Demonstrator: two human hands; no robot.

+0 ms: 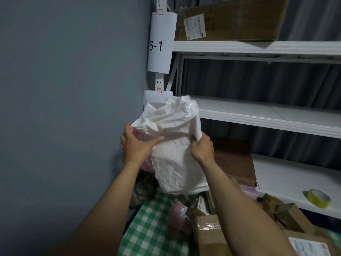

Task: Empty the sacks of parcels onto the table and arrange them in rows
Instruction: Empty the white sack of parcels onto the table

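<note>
Green-checked tabletop (147,228) heaped with cardboard parcels (208,230), white sack (173,137) raised above it, left hand (135,145) and right hand (202,146) fingers gripping the sack

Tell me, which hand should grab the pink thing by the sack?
Left, probably. The left hand holds the pink thing against the white sack; the right hand is busy gripping the sack's edge.
</note>
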